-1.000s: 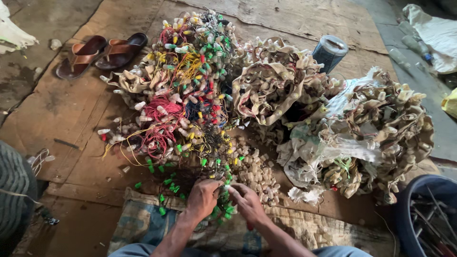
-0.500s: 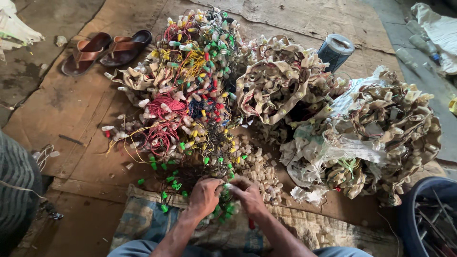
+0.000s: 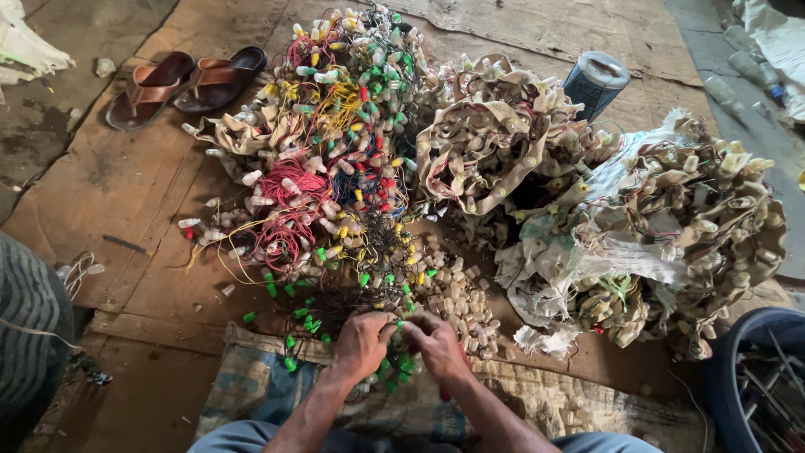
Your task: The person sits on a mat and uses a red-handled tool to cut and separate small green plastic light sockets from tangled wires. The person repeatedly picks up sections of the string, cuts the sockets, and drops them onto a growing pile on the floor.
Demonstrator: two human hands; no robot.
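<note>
Brown cardboard sheets cover the floor, with sandals at far left. My left hand and right hand both grip closed on a string of green-capped wires, just below the big colourful wire pile.

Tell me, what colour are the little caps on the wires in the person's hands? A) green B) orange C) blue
A: both the left hand and the right hand close around a tangle of wires with green caps.
</note>
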